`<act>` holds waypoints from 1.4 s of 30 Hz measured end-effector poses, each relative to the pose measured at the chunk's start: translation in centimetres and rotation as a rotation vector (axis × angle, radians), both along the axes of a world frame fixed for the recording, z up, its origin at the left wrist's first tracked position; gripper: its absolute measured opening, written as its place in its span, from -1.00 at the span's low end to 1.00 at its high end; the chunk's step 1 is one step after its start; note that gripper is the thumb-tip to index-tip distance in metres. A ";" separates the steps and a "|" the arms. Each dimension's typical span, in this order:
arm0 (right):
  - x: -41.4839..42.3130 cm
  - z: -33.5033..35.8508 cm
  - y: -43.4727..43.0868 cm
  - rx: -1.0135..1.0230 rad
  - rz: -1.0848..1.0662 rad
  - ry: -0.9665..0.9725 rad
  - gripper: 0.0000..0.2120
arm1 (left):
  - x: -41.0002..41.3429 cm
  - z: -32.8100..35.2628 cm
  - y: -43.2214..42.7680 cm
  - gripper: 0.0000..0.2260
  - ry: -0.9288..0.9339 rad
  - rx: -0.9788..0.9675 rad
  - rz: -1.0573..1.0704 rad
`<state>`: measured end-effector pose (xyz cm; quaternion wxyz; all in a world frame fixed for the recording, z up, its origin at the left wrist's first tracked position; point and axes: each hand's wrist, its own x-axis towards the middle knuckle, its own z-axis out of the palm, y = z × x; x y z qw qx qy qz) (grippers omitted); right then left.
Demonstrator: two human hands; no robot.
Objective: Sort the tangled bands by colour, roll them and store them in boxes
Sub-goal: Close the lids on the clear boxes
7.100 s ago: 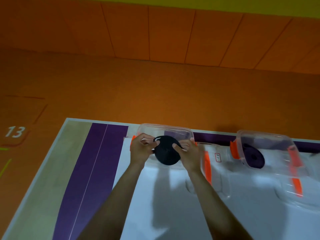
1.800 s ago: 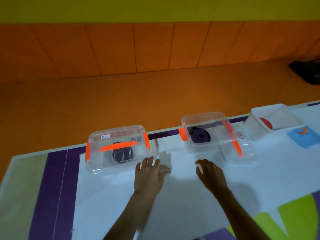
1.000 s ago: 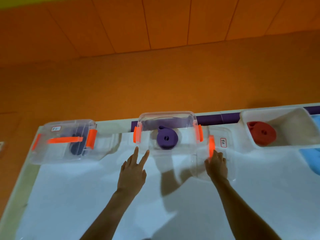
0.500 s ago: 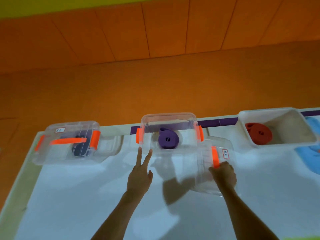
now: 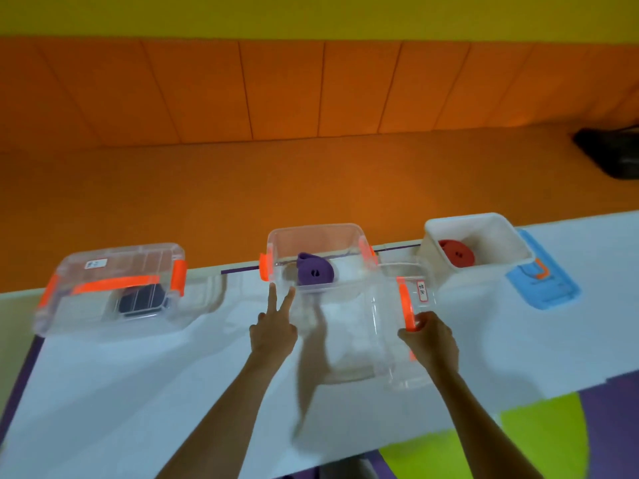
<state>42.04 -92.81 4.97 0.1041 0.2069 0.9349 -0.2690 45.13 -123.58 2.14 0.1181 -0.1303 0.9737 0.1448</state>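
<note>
Head view: lidding step, right hand (image 5: 430,340) fingers curled round the clear lid (image 5: 377,316), left hand (image 5: 273,331) two straight fingers bracing the middle box (image 5: 316,233) holding the rolled purple band (image 5: 314,274); next, align lid over box and press.

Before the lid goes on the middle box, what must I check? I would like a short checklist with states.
1. Purple roll lies wholly inside the middle box: ok.
2. Right hand grips the clear lid: ok.
3. Left hand touches the box's near corner: ok.
4. Lid lined up over the box: not ok, it is off to the near right.
5. Orange clips swung out: cannot tell.
</note>
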 end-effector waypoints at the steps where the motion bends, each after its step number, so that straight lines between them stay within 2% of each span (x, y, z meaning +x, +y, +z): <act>1: -0.9 0.6 -0.5 0.020 0.053 0.006 -0.66 | -0.1 -0.2 -0.1 -0.25 0.015 -0.019 -0.004; 4: -4.6 1.9 -2.5 0.118 0.237 0.038 -0.61 | -0.2 -0.9 -0.6 -0.36 0.110 -0.023 0.012; 8: -10.5 2.8 -6.5 0.258 0.544 0.109 -0.57 | -0.9 -0.7 -1.7 -0.65 0.358 0.196 0.234; 11: -14.6 2.8 -9.7 0.383 0.722 0.154 -0.59 | -3.4 0.0 -2.3 -0.64 0.416 0.355 0.414; 14: -17.9 2.4 -12.3 0.502 0.898 0.184 -0.56 | -7.1 0.9 -2.6 -0.53 0.374 0.505 0.345; 17: -20.5 1.4 -14.1 0.464 1.068 0.137 -0.58 | -9.9 0.7 -2.4 -0.50 0.340 0.491 0.314; 22: -22.7 -1.0 -14.2 0.273 1.142 0.104 -0.58 | -11.9 -1.4 -2.2 -0.53 0.383 0.443 0.409; 26: -22.6 -3.4 -11.8 -0.141 1.046 0.215 -0.69 | -12.4 -2.1 -2.2 -0.57 0.549 0.406 0.394; 29: -21.6 -5.0 -9.9 -0.351 0.979 0.348 -0.68 | -12.3 -2.5 -2.2 -0.54 0.546 0.496 0.442; 33: -20.6 -5.8 -9.3 -0.267 1.002 0.469 -0.61 | -12.0 -2.8 -1.7 -0.57 0.508 0.550 0.538; 35: -20.2 -6.2 -9.2 -0.157 0.874 0.515 -0.63 | -12.0 -2.9 -1.5 -0.62 0.543 0.489 0.533; 36: -20.1 -6.4 -9.1 -0.132 0.724 0.484 -0.61 | -12.1 -3.1 -1.6 -0.63 0.536 0.444 0.552; 38: -20.0 -6.9 -8.9 -0.209 0.370 0.292 -0.34 | -12.2 -3.4 -1.9 -0.61 0.445 0.446 0.668; 39: -20.0 -7.2 -8.7 -0.330 0.222 0.157 -0.19 | -12.2 -3.6 -2.2 -0.55 0.379 0.555 0.750; 40: -19.9 -7.4 -8.7 -0.483 0.104 0.033 -0.12 | -12.2 -3.7 -2.6 -0.48 0.315 0.716 0.834; 42: -19.9 -7.6 -8.4 -0.691 -0.028 -0.105 -0.29 | -12.0 -3.9 -3.2 -0.39 0.243 1.010 0.967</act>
